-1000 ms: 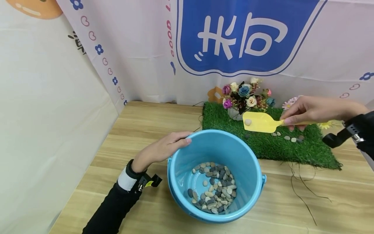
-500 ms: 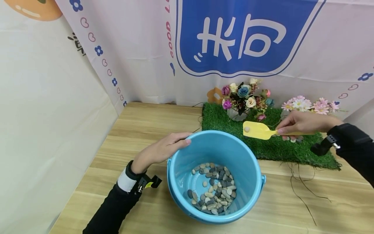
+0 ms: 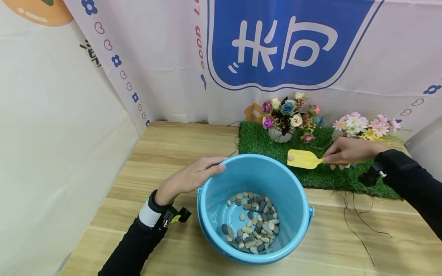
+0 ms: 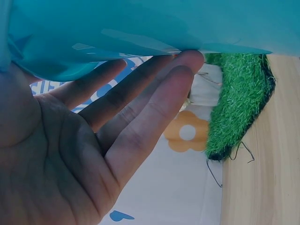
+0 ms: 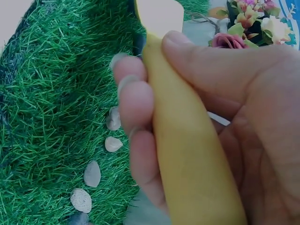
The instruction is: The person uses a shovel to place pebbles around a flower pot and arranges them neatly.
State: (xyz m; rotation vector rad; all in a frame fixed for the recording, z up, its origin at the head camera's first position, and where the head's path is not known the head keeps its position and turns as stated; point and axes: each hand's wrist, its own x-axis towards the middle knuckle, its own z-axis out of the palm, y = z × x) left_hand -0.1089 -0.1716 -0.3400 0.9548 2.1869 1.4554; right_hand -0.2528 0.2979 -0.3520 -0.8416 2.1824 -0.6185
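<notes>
A light-blue bucket holds a spread of grey and cream pebbles on its bottom. My left hand rests against the bucket's left rim; in the left wrist view its fingers reach out almost straight to the blue wall. With thumb and curled fingers, my right hand grips the handle of a yellow toy shovel. One pale pebble lies near the tip of its blade, which is held over the grass mat, just beyond the bucket's far right rim.
Two flower pots stand at the back of the mat, one with mixed roses, the other with pink and white daisies. Several stones lie on the grass. Loose dark strands cross the wooden table. Printed cloth hangs behind.
The right hand and shovel have come down and toward the bucket side, the pebble still on the blade. The daisies now show above the hand. The left hand and bucket have stayed put.
</notes>
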